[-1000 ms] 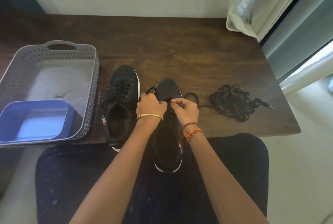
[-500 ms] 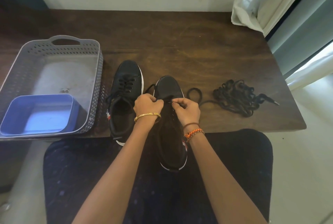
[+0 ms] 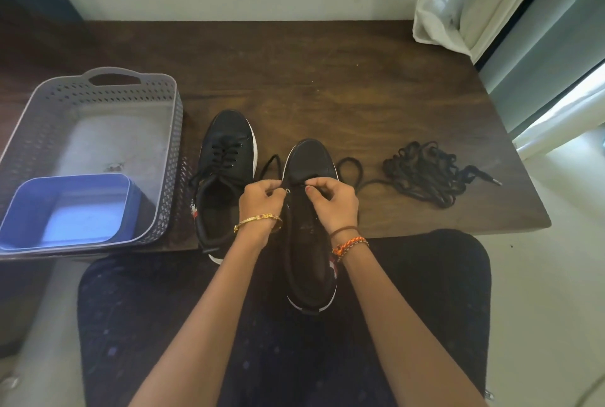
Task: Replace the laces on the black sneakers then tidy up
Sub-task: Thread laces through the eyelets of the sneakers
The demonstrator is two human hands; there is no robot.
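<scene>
Head view: left hand [image 3: 262, 198] and right hand [image 3: 334, 202] both pinch a black lace [image 3: 350, 166] at the front eyelets of the unlaced sneaker [image 3: 311, 161], which lies between the hands, toe on the worktop [image 3: 327, 79], heel over the lap. Laced sneaker [image 3: 226, 158] just left of the left hand. Lace pile [image 3: 425, 174] well right of the right hand. Grey basket [image 3: 98, 105] with blue tub [image 3: 65, 210] far left.
</scene>
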